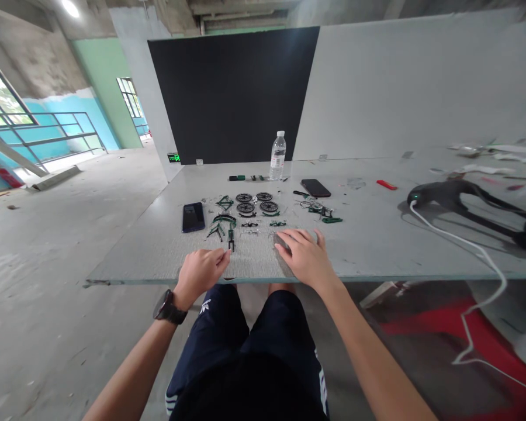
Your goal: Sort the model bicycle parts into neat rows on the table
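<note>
My left hand [203, 270], with a dark watch on its wrist, rests at the table's front edge, its fingers curled in and nothing visible in them. Just beyond its fingertips lies a small dark fork-shaped part [231, 238]. My right hand [305, 257] lies on the table with its fingers spread, holding nothing. Between and beyond the hands are laid out several small spoked wheels [269, 207], a green frame-like part [224, 203], a curved dark green part [224, 218] and small dark pieces [277, 224]. More thin metal and green parts [319, 210] lie beyond my right hand.
Phones lie left [193, 217] and right [315, 187] of the parts. A water bottle [278, 156] stands behind. A red object [386, 185] and a black device [456, 196] with a white cable [469, 245] are at the right. Panels rise behind the table [368, 257].
</note>
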Available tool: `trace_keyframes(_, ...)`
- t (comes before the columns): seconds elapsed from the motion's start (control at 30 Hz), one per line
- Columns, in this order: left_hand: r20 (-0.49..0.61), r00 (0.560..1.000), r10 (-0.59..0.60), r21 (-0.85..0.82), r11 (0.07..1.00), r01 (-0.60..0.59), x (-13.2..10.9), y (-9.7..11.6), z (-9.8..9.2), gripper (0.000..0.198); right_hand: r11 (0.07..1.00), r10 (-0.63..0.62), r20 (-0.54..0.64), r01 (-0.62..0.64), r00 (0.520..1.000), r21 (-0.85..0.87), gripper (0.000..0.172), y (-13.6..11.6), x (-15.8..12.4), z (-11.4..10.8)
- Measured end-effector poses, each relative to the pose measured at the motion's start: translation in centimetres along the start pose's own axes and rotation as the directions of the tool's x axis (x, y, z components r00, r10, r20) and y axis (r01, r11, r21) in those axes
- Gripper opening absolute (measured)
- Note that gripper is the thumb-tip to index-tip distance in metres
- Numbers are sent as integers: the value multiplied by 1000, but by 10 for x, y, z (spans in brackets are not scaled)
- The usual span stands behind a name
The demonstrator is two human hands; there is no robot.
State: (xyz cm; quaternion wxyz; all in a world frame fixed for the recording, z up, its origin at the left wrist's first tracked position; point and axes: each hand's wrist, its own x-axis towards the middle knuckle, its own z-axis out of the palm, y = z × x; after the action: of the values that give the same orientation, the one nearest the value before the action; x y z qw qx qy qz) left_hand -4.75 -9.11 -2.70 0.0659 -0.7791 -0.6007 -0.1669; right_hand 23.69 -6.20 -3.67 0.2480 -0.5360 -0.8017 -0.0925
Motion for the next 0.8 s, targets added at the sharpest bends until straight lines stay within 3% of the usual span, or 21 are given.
trace_keyframes(0.23, -9, 1000, 7, 5, 1000, -7, -1, -1, 1, 51, 1000, 29, 77, -29, 997, -3, 50, 1, 2, 0)
trace_keyframes(0.8, -15, 1000, 11, 15, 1000, -11, -1, 0, 0, 51, 995, 87, 123, -81, 989, -57, 54, -4, 3, -4)
